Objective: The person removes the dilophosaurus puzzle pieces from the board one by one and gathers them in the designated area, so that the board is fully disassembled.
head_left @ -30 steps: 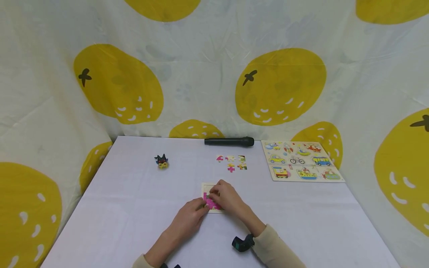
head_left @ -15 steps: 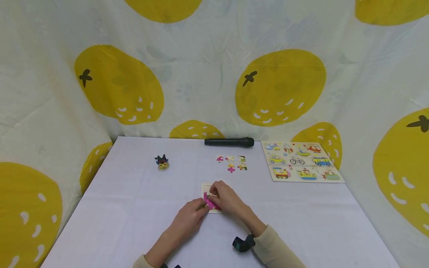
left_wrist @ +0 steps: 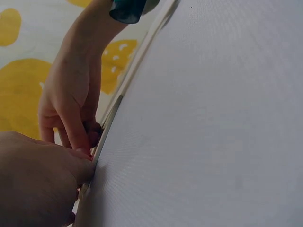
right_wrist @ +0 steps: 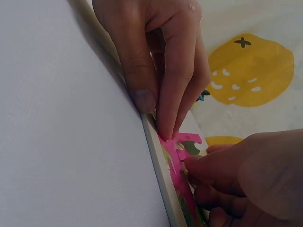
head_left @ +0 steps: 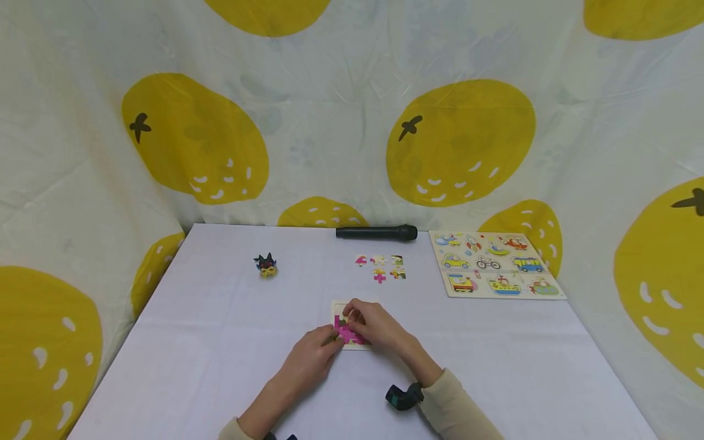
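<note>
A small square jigsaw puzzle board (head_left: 333,310) with a pale rim lies on the table, partly filled with pink and green pieces (right_wrist: 188,137). My left hand (head_left: 309,355) holds its left front corner; the right wrist view shows the thumb at the front edge and fingertips on the pink pieces. From the right, my right hand (head_left: 378,325) reaches over the board, fingers curled, pinching at a pink puzzle piece (right_wrist: 181,154) largely hidden by the fingertips. Several loose puzzle pieces (head_left: 379,276) lie behind the board.
A black microphone (head_left: 376,233) lies along the table's back edge. At the back right is a larger wooden picture board (head_left: 497,266) with vehicles. A small dark and yellow toy figure (head_left: 266,266) stands at the back left. A fruit-patterned curtain (head_left: 330,146) hangs behind the table.
My right hand has shifted slightly, its wrist moving a little to the right while its fingertips stay over the puzzle board. The left hand and the loose pieces have not moved.
</note>
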Demonstrator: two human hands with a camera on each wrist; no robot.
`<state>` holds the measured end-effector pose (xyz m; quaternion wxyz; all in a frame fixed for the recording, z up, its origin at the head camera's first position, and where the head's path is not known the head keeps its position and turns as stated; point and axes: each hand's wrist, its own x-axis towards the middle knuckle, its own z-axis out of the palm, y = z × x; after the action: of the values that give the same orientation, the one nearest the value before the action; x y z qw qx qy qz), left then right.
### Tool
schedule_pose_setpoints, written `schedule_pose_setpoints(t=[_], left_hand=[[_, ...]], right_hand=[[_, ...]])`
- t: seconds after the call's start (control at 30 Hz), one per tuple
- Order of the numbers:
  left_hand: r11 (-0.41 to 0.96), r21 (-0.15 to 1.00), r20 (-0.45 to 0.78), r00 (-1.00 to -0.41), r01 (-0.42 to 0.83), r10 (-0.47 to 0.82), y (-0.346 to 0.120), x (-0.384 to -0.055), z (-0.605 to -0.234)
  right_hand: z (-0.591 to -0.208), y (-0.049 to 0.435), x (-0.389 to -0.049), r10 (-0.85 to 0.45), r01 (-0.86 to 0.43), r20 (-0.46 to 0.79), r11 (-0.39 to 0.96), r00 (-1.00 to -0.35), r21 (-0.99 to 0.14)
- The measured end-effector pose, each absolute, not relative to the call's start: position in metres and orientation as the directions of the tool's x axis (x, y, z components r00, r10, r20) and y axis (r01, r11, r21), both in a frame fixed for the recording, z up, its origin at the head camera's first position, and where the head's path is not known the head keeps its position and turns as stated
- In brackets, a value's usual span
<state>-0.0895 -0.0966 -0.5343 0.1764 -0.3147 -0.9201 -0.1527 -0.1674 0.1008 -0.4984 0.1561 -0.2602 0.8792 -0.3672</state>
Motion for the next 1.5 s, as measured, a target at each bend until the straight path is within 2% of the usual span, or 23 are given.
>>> schedule_pose_setpoints(t=[0.3,0.53,1.0,1.5], left_hand=[[0.755,0.166,0.425,-0.737,0.635,0.526,-0.097,-0.090,-0.534],[0.757,0.160,0.435,-0.734,0.633,0.522,-0.097,-0.089,-0.533],[0.772,0.178,0.416,-0.757,0.610,0.503,-0.096,-0.089,-0.537],[0.770,0.196,0.394,-0.768,0.608,0.506,-0.095,-0.087,-0.531]], right_hand=[[-0.501,0.103,-0.170,-0.557,-0.327,-0.075,0.585,-0.827,-0.742],[-0.500,0.102,-0.176,-0.492,-0.271,-0.061,0.574,-0.868,-0.773],[-0.497,0.108,-0.217,-0.326,-0.200,-0.014,0.613,-0.945,-0.765],[-0.510,0.111,-0.245,-0.214,-0.220,0.088,0.734,-0.973,-0.642]])
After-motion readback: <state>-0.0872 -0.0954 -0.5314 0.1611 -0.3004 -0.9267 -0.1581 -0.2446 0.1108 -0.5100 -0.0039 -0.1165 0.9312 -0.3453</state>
